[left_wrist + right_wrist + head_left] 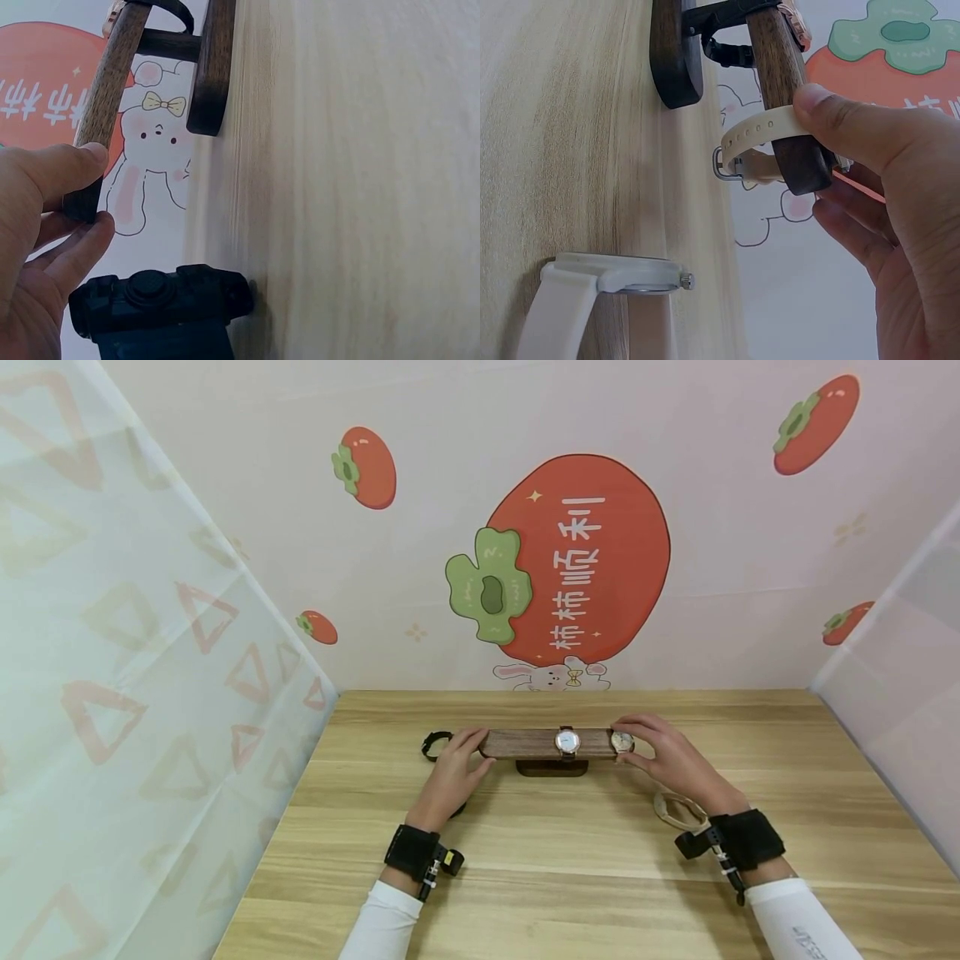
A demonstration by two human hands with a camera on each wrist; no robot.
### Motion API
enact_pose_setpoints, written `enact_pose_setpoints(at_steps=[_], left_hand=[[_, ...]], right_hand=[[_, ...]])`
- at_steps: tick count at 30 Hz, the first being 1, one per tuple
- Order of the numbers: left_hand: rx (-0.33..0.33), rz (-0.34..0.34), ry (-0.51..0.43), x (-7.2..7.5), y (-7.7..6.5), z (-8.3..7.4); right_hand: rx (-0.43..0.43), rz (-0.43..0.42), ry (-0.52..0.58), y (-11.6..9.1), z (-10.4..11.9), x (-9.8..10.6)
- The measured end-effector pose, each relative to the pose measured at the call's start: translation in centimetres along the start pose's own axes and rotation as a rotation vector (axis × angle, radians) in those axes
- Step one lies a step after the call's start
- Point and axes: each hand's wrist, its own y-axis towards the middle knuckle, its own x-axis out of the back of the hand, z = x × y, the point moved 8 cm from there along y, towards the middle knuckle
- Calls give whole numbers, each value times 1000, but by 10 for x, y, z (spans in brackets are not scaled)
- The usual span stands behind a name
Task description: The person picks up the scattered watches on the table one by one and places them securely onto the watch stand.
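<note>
A dark wooden watch stand (pixel 525 744), a long bar on a short post and base (pixel 551 768), stands on the table. My left hand (pixel 453 777) grips the bar's left end, thumb on the near side and fingers on the far side. Near the right end hangs a cream-strapped watch (pixel 761 127), its strap buckled round the bar. My right hand (pixel 678 764) pinches that watch across the bar, thumb on its strap and fingers opposite. A white-faced watch (pixel 567 742) with a dark strap sits right of the bar's middle.
A black watch or strap (pixel 437 745) lies left of the stand; another dark item (pixel 458 810) is mostly hidden by the left wrist. A whitish watch (pixel 615 274) lies on the wood-grain table (pixel 555 877) near the right wrist. A printed backdrop (pixel 420 543) rises behind.
</note>
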Motion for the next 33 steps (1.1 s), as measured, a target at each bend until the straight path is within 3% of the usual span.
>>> enact_pose_setpoints(at_steps=[17, 33], left_hand=[[-11, -4, 17, 1, -1, 0], [-22, -13, 18, 0, -1, 0]], right_hand=[[-96, 33, 6, -10, -10, 3], [-102, 51, 11, -11, -12, 0]])
